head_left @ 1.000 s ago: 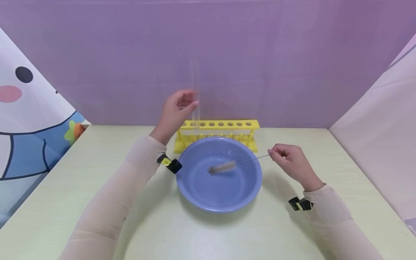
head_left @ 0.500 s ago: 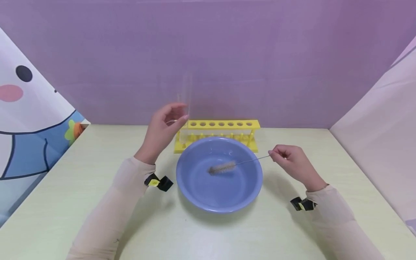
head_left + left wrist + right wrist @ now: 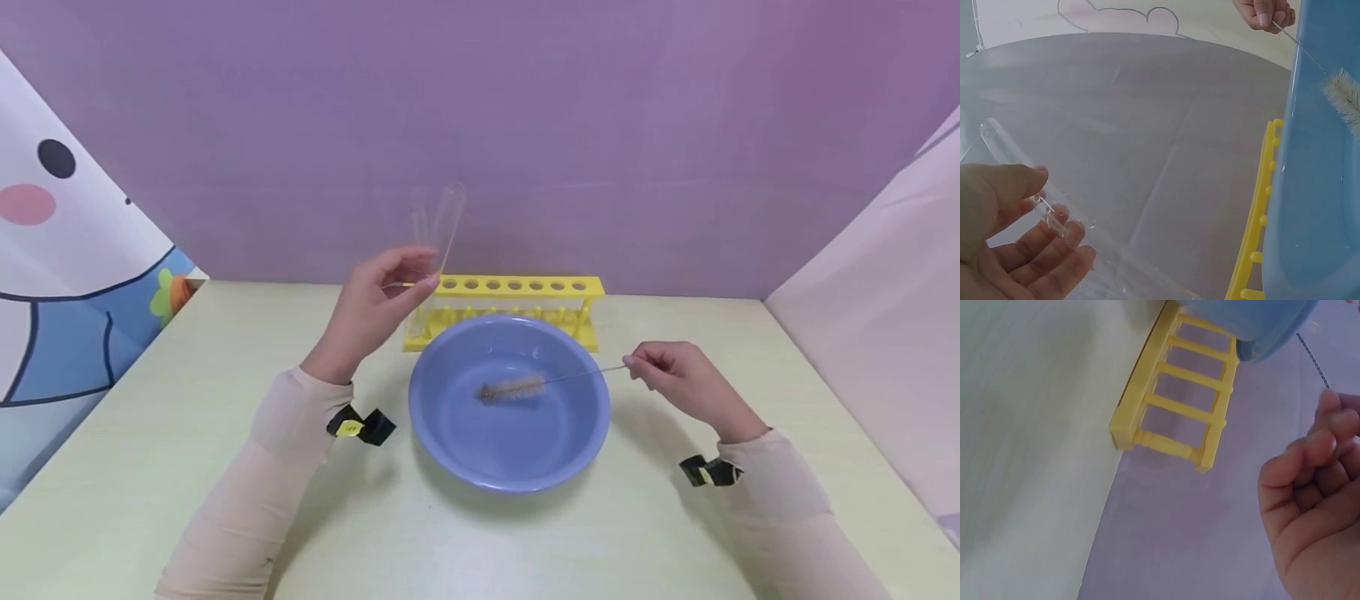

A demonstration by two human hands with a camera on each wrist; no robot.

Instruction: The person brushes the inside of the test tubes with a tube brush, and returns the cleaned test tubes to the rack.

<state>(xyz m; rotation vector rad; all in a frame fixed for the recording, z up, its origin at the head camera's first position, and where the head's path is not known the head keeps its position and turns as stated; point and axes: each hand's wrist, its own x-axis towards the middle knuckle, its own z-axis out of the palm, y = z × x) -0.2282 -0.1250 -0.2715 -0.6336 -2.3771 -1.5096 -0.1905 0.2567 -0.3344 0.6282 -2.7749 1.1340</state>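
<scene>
My left hand point(image 3: 375, 304) pinches a clear glass test tube point(image 3: 452, 217) between thumb and fingers, above the left end of a yellow test tube rack point(image 3: 504, 292). This tube leans, its upper end toward the right. Behind the fingers a second clear test tube point(image 3: 420, 223) stands upright at the rack's left end, its middle hidden by the hand. Drops cling to the held glass in the left wrist view. On the right, my right hand point(image 3: 678, 379) pinches the wire handle of a test tube brush point(image 3: 517, 387). Its bristles hang over the blue basin point(image 3: 510, 446).
The basin stands on a pale table point(image 3: 495, 542), directly in front of the rack and partly hiding its base. A purple cloth backdrop point(image 3: 675, 150) rises behind. A printed cartoon cloth point(image 3: 67, 358) borders the left side.
My left hand has moved left and down toward the rack's left end, and its test tube has gone from upright to leaning. My right hand and the brush have hardly moved.
</scene>
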